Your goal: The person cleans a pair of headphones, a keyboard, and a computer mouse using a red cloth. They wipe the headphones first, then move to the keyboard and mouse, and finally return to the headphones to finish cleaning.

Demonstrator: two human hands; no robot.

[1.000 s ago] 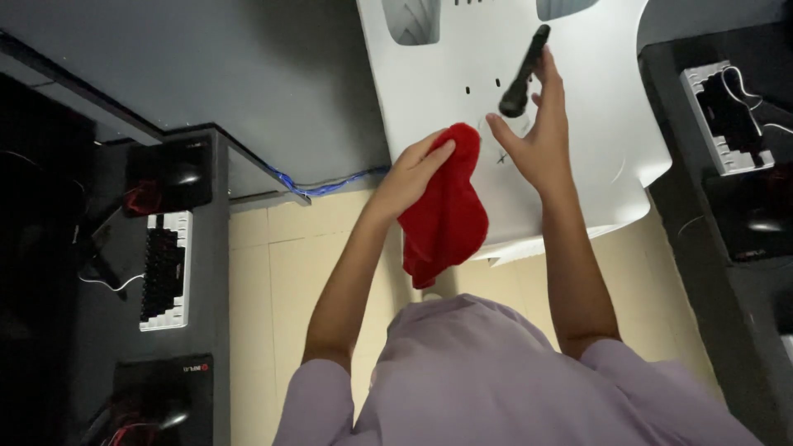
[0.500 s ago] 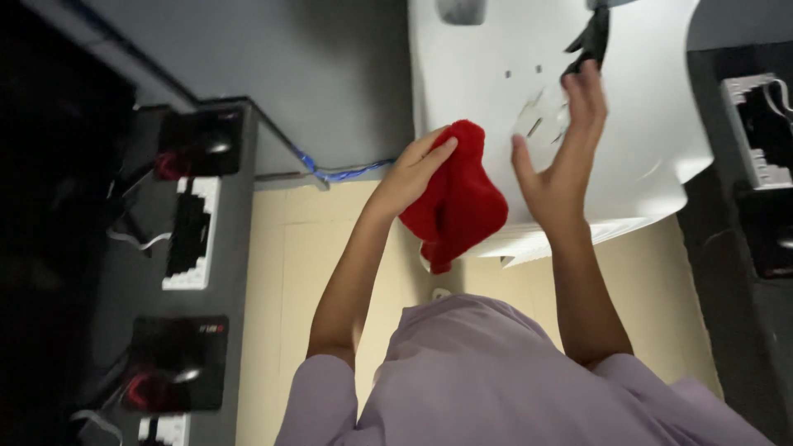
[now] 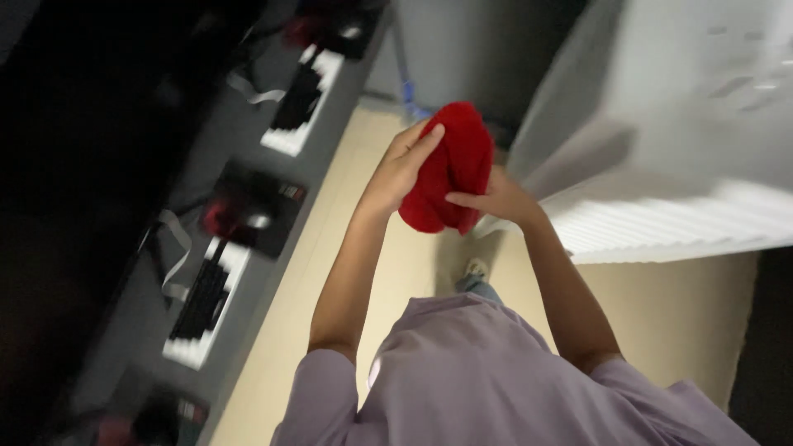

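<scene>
A bunched red cloth (image 3: 450,165) is held up in front of me between both hands, over the beige floor. My left hand (image 3: 403,169) grips its left side, fingers curled over the top. My right hand (image 3: 494,200) clasps its lower right side from beneath. Both bare forearms reach out from lilac short sleeves (image 3: 462,372). The cloth hangs just left of the white table's edge (image 3: 661,231).
The white table fills the upper right. A dark desk (image 3: 132,272) along the left carries black and white keyboards (image 3: 202,310), cables and dark devices with red parts (image 3: 248,216). A beige floor strip (image 3: 306,330) runs between them, with my shoe (image 3: 477,268) on it.
My right hand left the black object on the white table and came down onto the red cloth. Both hands moved off the table toward me, and the view swung left.
</scene>
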